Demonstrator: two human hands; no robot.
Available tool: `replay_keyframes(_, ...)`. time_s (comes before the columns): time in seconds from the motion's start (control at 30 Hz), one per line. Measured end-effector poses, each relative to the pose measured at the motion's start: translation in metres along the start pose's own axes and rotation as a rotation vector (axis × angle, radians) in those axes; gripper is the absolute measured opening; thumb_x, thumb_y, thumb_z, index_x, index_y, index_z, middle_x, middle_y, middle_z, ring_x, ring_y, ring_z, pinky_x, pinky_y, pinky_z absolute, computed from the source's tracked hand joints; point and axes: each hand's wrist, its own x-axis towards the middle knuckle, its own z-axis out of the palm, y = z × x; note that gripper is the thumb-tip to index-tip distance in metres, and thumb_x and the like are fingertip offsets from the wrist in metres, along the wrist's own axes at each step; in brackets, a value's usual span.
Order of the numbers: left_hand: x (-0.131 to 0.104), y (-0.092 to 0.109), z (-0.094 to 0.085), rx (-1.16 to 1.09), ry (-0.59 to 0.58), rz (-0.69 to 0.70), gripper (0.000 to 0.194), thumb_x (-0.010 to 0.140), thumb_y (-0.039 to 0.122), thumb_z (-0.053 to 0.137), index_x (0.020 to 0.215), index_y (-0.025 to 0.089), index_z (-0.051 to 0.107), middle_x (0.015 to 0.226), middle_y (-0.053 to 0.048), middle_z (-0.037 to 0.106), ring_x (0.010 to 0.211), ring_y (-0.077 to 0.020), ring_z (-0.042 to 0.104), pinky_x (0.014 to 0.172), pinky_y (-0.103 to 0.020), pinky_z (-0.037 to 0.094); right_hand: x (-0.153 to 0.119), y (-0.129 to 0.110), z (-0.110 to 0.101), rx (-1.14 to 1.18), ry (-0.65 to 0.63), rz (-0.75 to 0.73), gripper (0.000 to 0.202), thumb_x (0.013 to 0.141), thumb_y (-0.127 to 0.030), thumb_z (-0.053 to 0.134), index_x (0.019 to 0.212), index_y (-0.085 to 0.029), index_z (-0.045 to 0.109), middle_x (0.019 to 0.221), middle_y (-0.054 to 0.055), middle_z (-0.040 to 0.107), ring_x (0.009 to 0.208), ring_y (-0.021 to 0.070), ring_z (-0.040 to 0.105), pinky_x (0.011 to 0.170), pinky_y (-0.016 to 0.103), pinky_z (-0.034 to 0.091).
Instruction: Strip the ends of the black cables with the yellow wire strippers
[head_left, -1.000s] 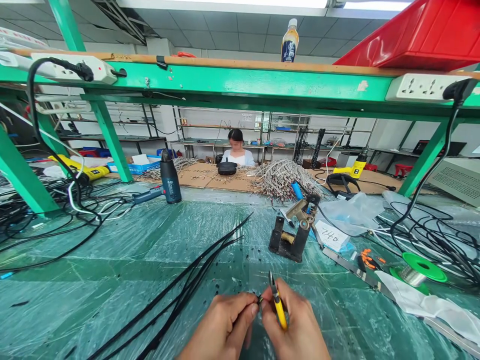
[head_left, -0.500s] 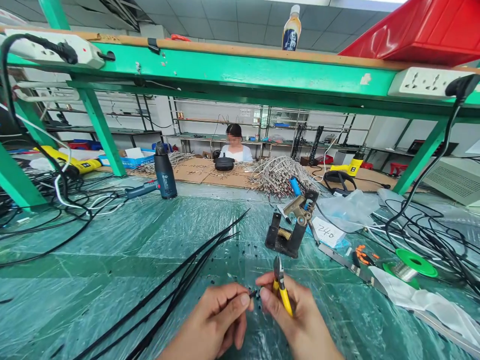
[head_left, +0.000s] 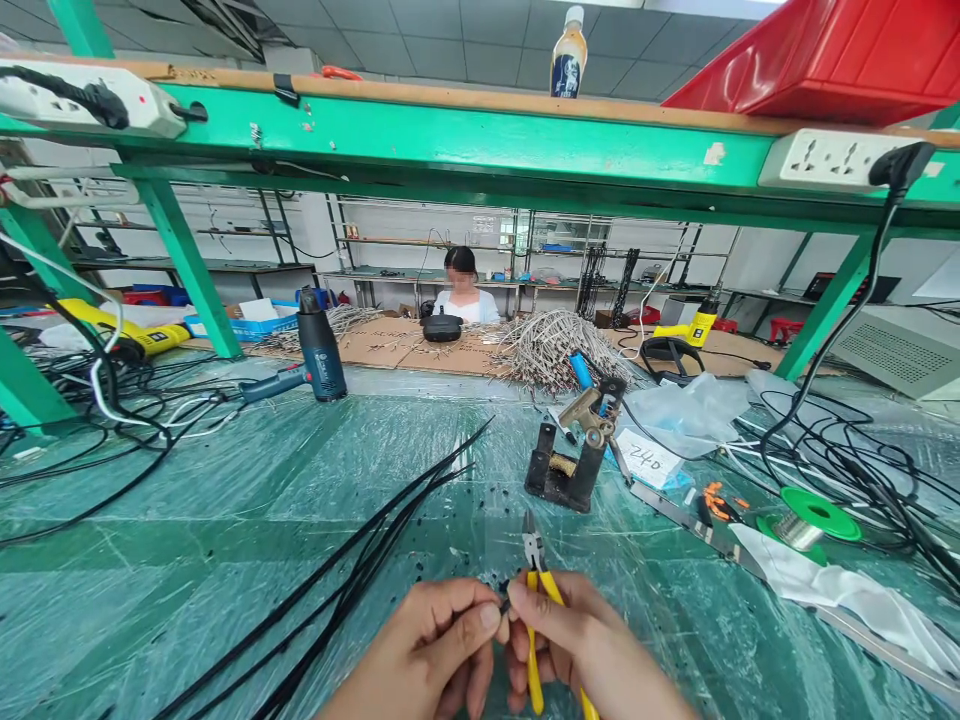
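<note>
Between the thumb and fingertips of my left hand (head_left: 431, 640) is a small black piece (head_left: 505, 602), perhaps a cable end; most of it is hidden by the fingers. My right hand (head_left: 581, 630) is closed around yellow-handled cutting pliers (head_left: 533, 552), their metal jaws pointing up and away from me. The right thumb and forefinger also meet the black piece, so the fingertips of both hands nearly touch. Left of my hands, several long black cables (head_left: 367, 555) lie diagonally on the green table. Tiny black scraps are scattered beyond the fingers.
A black metal stand (head_left: 559, 475) sits ahead, near a heap of grey wires (head_left: 559, 345). At the left stands a heat gun (head_left: 322, 350). To the right are a green solder spool (head_left: 821, 512) and tangled cords. A person (head_left: 461, 290) sits opposite, below the green shelf beam (head_left: 450, 135).
My right hand has moved in to meet my left fingertips at the black piece. The pliers have shifted left and turned, with both handles now showing. The view has shifted slightly.
</note>
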Motion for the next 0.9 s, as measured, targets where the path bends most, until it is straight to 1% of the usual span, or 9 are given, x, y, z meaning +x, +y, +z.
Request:
replay_keyframes(0.07, 0.000, 0.002, 0.001, 0.100, 0.049, 0.036, 0.044, 0.092, 0.050, 0.040, 0.079, 0.014, 0.062, 0.050, 0.004, 0.051, 0.035, -0.0062, 0.031, 0.035, -0.018, 0.022, -0.001, -0.004, 0.003, -0.126, 0.074, -0.064, 0.037, 0.079, -0.052, 0.062, 0.079, -0.015, 0.057, 0.060, -0.002, 0.055, 0.053, 0.0126, 0.056, 0.057, 0.028, 0.046)
replay_keyframes(0.13, 0.000, 0.003, 0.002, 0.226, 0.083, 0.106, 0.044, 0.094, 0.046, 0.037, 0.080, 0.014, 0.063, 0.055, 0.002, 0.055, 0.042, -0.0080, 0.041, 0.042, -0.018, 0.030, -0.002, -0.008, 0.006, -0.244, 0.121, -0.107, 0.038, 0.079, -0.054, 0.062, 0.077, -0.016, 0.057, 0.059, -0.002, 0.055, 0.055, 0.0123, 0.055, 0.058, 0.026, 0.044)
replay_keyframes(0.2, 0.000, 0.002, 0.002, 0.334, 0.105, 0.160, 0.041, 0.095, 0.043, 0.037, 0.080, 0.015, 0.063, 0.062, 0.000, 0.060, 0.053, -0.0104, 0.051, 0.052, -0.019, 0.036, -0.003, -0.010, 0.008, -0.295, 0.127, -0.110, 0.039, 0.078, -0.055, 0.062, 0.075, -0.017, 0.056, 0.057, -0.002, 0.055, 0.054, 0.0119, 0.054, 0.057, 0.025, 0.042)
replay_keyframes(0.27, 0.000, 0.000, 0.001, 0.396, 0.120, 0.174, 0.040, 0.096, 0.041, 0.036, 0.080, 0.016, 0.062, 0.065, -0.001, 0.063, 0.058, -0.0119, 0.055, 0.058, -0.020, 0.039, -0.002, -0.009, 0.008, -0.286, 0.104, -0.123, 0.040, 0.077, -0.055, 0.062, 0.076, -0.017, 0.055, 0.057, -0.002, 0.055, 0.054, 0.0115, 0.053, 0.057, 0.025, 0.041)
replay_keyframes(0.4, 0.000, -0.002, -0.002, 0.427, 0.153, 0.180, 0.039, 0.096, 0.039, 0.036, 0.078, 0.017, 0.061, 0.066, -0.003, 0.066, 0.058, -0.0134, 0.057, 0.062, -0.022, 0.040, 0.000, -0.005, 0.008, -0.256, 0.076, -0.161, 0.038, 0.079, -0.054, 0.062, 0.080, -0.017, 0.056, 0.058, -0.002, 0.057, 0.056, 0.0111, 0.054, 0.060, 0.025, 0.042)
replay_keyframes(0.5, 0.000, -0.002, -0.001, 0.453, 0.169, 0.229, 0.037, 0.096, 0.038, 0.036, 0.077, 0.017, 0.061, 0.068, -0.003, 0.067, 0.061, -0.0140, 0.059, 0.064, -0.021, 0.041, 0.002, 0.002, 0.006, -0.234, 0.086, -0.188, 0.037, 0.079, -0.053, 0.063, 0.080, -0.017, 0.056, 0.057, -0.003, 0.057, 0.054, 0.0106, 0.054, 0.059, 0.024, 0.042)
replay_keyframes(0.67, -0.001, -0.006, 0.001, 0.496, 0.194, 0.323, 0.032, 0.096, 0.033, 0.038, 0.077, 0.019, 0.058, 0.067, -0.002, 0.065, 0.062, -0.0135, 0.061, 0.061, -0.020, 0.042, 0.007, 0.013, 0.005, -0.191, 0.124, -0.237, 0.036, 0.073, -0.049, 0.071, 0.079, -0.017, 0.055, 0.057, -0.003, 0.056, 0.052, 0.0099, 0.053, 0.054, 0.022, 0.040)
replay_keyframes(0.8, -0.002, -0.007, 0.001, 0.555, 0.210, 0.335, 0.024, 0.094, 0.029, 0.042, 0.083, 0.019, 0.061, 0.076, -0.004, 0.069, 0.069, -0.0146, 0.063, 0.064, -0.019, 0.043, 0.006, 0.012, 0.005, -0.181, 0.100, -0.208, 0.034, 0.077, -0.049, 0.068, 0.081, -0.017, 0.055, 0.059, -0.004, 0.056, 0.055, 0.0098, 0.054, 0.056, 0.022, 0.041)
replay_keyframes(0.9, -0.002, -0.007, 0.001, 0.572, 0.233, 0.324, 0.019, 0.092, 0.028, 0.046, 0.086, 0.019, 0.062, 0.077, -0.005, 0.070, 0.067, -0.0147, 0.064, 0.061, -0.020, 0.043, 0.004, 0.009, 0.005, -0.190, 0.102, -0.175, 0.035, 0.077, -0.050, 0.068, 0.083, -0.018, 0.055, 0.060, -0.003, 0.056, 0.057, 0.0107, 0.055, 0.058, 0.023, 0.042)
